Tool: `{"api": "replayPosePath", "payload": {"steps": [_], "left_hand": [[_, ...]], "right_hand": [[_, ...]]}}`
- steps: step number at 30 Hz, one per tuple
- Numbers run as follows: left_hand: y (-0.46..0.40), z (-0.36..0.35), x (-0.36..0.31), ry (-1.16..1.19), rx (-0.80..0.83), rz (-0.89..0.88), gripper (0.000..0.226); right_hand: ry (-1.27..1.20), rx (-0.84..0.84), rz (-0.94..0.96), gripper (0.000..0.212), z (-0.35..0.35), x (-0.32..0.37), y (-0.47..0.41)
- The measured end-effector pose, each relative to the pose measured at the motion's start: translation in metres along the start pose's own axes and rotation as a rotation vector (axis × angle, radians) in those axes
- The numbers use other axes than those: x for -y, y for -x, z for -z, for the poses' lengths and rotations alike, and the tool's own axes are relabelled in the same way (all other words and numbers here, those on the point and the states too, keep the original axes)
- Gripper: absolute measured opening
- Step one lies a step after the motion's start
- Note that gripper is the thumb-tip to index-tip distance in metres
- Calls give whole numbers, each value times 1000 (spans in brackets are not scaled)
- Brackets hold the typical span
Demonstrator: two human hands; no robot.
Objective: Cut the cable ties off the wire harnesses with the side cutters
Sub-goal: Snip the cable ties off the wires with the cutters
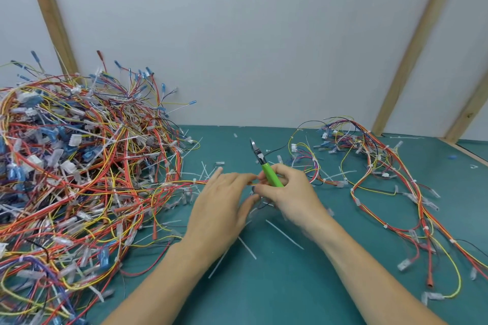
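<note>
Green mat [303, 285], side cutters [265, 166] in right hand [287, 192] — harness [184, 183] between fingers [264, 188]

So standing here I count two hands in play, the left hand [224, 206] and the right hand [287, 192], and exactly one pair of side cutters [265, 166], green-handled, gripped in the right one. Wire-wise there are two heaps: one huge pile [79, 166] off to the left of the grip and one smaller spread of harnesses [383, 179] to its right, individual wires way too tangled to count. Near side of the grip I can pick out about three long cut ties [284, 233] on the one green mat [290, 285], plus small white bits beyond the cutters that I can't number.
</note>
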State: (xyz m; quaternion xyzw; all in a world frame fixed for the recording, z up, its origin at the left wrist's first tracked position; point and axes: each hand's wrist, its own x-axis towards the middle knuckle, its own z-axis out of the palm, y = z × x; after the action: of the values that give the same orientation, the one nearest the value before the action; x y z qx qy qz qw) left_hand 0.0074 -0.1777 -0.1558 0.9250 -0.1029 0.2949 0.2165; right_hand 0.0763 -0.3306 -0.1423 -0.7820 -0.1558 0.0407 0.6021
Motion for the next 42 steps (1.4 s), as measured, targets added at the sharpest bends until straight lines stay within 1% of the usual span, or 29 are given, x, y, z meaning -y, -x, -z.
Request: {"api": "replayPosePath", "payload": {"steps": [5,7,8,9,11,13,14,16,18,20,23,27,31,34,37,42], "left_hand": [[-4,3,6,41,-54,12,17],[-5,3,7,59,-117,56,12],[-5,3,7,87,-144,85,11],[-5,2,8,124,-159,118,11],[-5,0,11,200,-167,193,9],[-4,0,15,242,-170,279,15],[-4,1,16,234,-164,317,19],[-5,2,17,180,-130,368,25],[-4,2,18,151,-101,401,28],[-3,2,18,142,-88,427,31],[-4,2,17,151,-101,453,29],[-6,2,18,235,-115,440,20],[-6,4,20,312,-85,445,7],[-7,5,24,364,-107,462,11],[-7,5,25,400,-112,478,14],[-8,6,23,416,-157,508,13]], "right_hand": [[-319,100,-102,4,2,10,5],[-367,122,-124,3,4,13,6],[-364,126,-112,7,5,12,6],[-349,118,-89,10,5,13,6],[-259,62,7,6,5,12,7],[-166,6,101,13,5,9,7],[-135,-14,135,12,5,8,6],[-117,-41,164,8,4,9,6],[-61,-65,176,17,6,9,4],[81,-98,210,22,11,7,3],[218,-129,216,32,19,6,2],[290,-117,214,43,29,6,-2],[455,-69,239,44,40,7,-4],[562,-30,254,46,45,8,-4],[591,10,253,55,46,7,-4],[606,3,275,56,45,5,-5]]}}
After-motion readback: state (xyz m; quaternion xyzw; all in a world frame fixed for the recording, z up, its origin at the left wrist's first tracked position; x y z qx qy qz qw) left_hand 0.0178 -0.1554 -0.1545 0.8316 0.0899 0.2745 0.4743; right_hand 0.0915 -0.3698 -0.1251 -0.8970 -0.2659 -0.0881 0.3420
